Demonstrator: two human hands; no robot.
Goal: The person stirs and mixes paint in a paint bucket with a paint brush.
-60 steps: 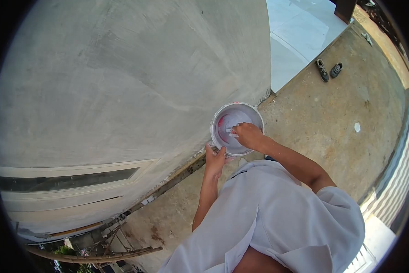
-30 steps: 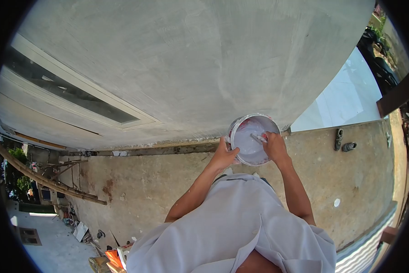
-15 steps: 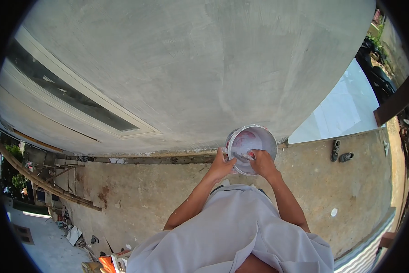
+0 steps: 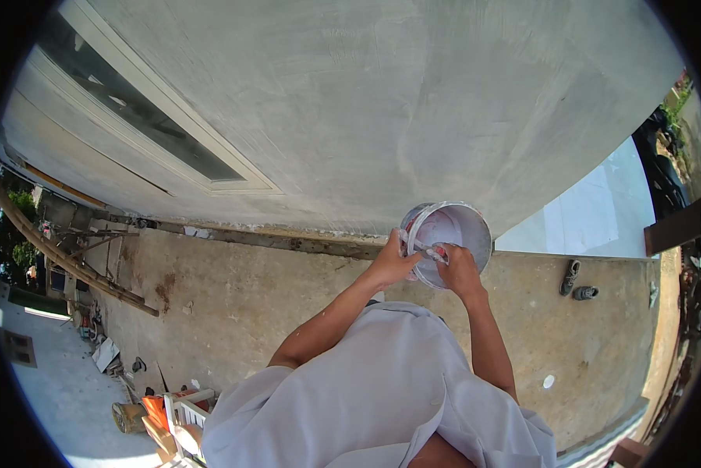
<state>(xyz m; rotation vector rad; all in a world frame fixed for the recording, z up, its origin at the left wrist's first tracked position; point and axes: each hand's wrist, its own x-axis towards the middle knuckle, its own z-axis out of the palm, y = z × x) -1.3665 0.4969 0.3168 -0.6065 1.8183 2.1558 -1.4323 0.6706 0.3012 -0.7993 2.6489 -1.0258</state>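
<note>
A round bucket [image 4: 475,226], smeared with whitish paint or plaster, is held in front of me near the foot of the wall. My left hand [image 4: 395,261] is closed on the bucket's left rim, thumb toward the inside. At the near side of the opening, my right hand [image 4: 460,271] is closed around a small smeared hand tool [image 4: 430,252] with a bit of red at the grip. The tool points left across the bucket toward my left hand; its exact kind is not clear. Pale material coats the bucket's inside.
A grey plastered wall [image 4: 350,117] rises ahead, with a framed window [image 4: 155,109] at left. Two dark shoes [image 4: 571,277] stand on the concrete floor [image 4: 304,296] at right. Curved bamboo poles [image 4: 77,265] are at left, with orange and white items [image 4: 163,413] lower left.
The bucket and both hands have shifted slightly right and up in view. The camera has turned a little. My right hand still has the tool over the bucket, and my left still grips the rim.
</note>
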